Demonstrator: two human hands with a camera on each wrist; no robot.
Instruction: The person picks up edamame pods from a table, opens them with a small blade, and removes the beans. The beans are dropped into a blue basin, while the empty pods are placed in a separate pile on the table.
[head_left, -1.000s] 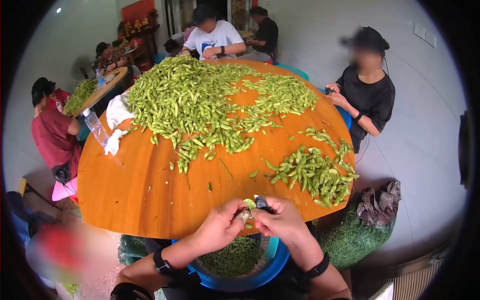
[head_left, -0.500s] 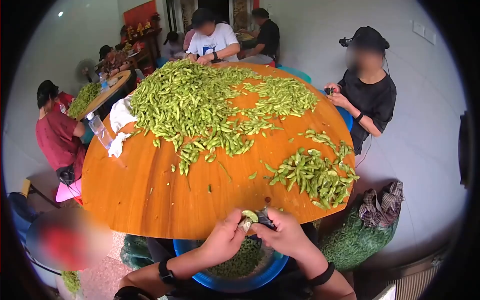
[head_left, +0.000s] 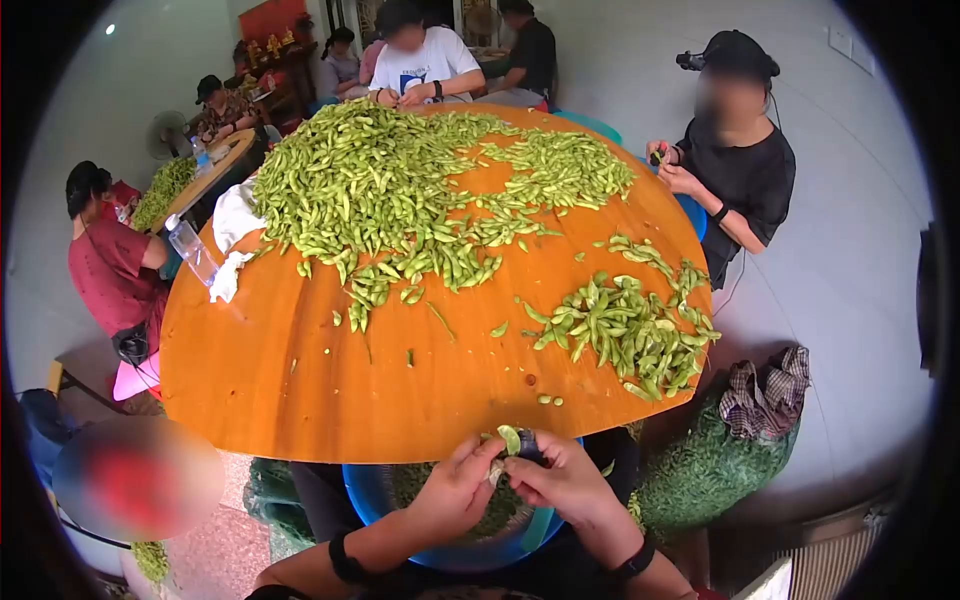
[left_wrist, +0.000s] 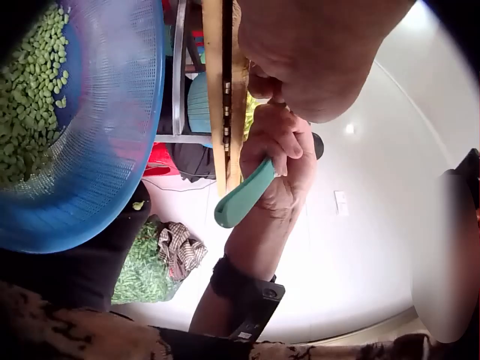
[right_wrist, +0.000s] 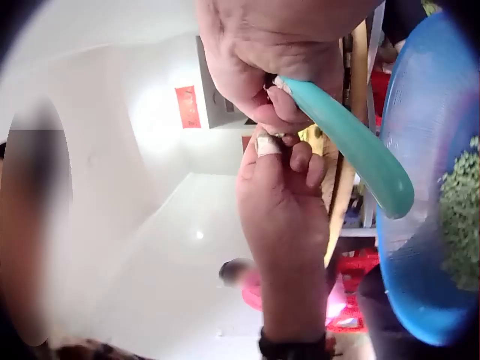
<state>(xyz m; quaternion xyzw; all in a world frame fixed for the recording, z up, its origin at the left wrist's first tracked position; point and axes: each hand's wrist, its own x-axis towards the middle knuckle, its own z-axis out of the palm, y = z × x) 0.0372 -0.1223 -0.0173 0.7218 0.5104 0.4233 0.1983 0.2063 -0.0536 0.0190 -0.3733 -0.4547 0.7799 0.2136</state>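
Observation:
In the head view my left hand [head_left: 455, 492] pinches a green bean pod [head_left: 510, 438] over the table's near edge. White wrapping [right_wrist: 268, 145] covers a left fingertip in the right wrist view. My right hand [head_left: 565, 482] meets it at the pod, and something dark [head_left: 532, 450] shows beside its fingers. The right fingers curl round a tool with a curved teal handle [right_wrist: 360, 142]; its working end is hidden. Below both hands, a blue basin [left_wrist: 112, 187] holds shelled green beans [left_wrist: 30, 97].
A round wooden table [head_left: 270, 370] bears a large heap of pods [head_left: 360, 190] and a smaller pile [head_left: 630, 335] at right. A plastic bottle [head_left: 192, 250] lies at its left. A net sack [head_left: 715, 465] stands on the floor at right. People sit around, one [head_left: 740, 170] at right.
Both hands have come lower and nearer to me in the head view, now over the basin. The pod stands more upright between the fingers. Two loose beans now show near the table's front edge.

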